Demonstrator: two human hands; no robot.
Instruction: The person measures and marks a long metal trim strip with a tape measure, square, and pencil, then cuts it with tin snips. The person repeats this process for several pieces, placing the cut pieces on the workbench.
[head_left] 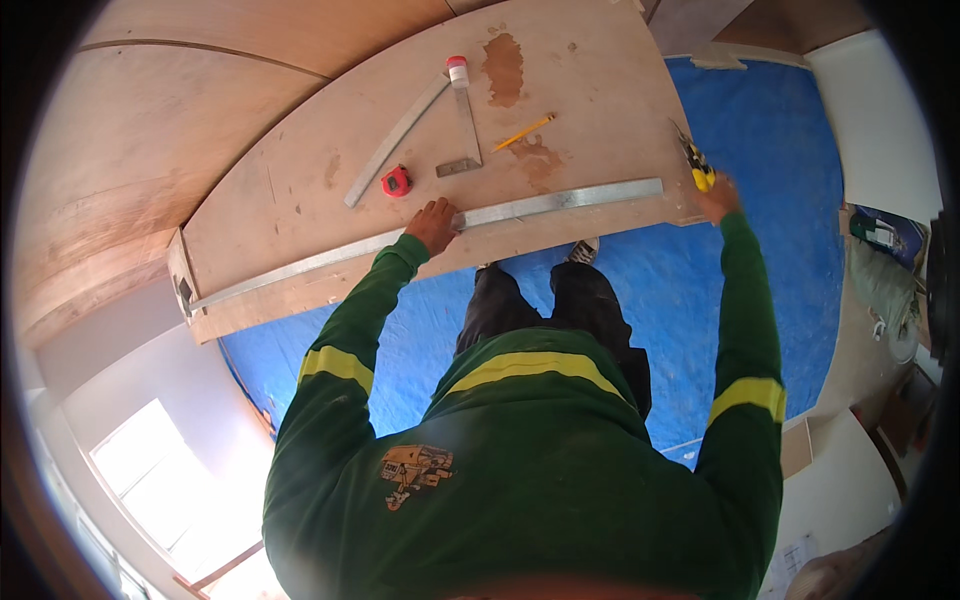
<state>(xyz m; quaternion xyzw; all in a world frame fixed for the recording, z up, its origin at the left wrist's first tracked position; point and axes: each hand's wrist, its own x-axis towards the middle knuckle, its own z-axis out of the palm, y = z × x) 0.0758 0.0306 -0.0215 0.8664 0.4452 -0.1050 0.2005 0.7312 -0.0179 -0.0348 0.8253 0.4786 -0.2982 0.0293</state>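
My green sleeves [748,320] have yellow bands [340,366]; my snips [703,179] are yellow and black, the long strip [560,203] silver.

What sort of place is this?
Probably an indoor carpentry or fit-out site: a red tape measure lies on a broad wooden panel, and blue sheeting is spread underfoot.

Inventory at the single wide, pale-brown wooden desk [600,130]: seven pieces, six kinds.
Metal strips, quantity two: one long silver metal strip [560,198] and one shorter straight grey metal strip [398,138]. Quantity one of each remaining kind: L-shaped grey metal square [470,130], compact red-and-black tape measure [397,181], slim yellow pencil [524,132], small red-and-white cylindrical container [457,72], yellow-and-black hand tool [703,178]. Floor covering: one broad blue sheet [765,220].
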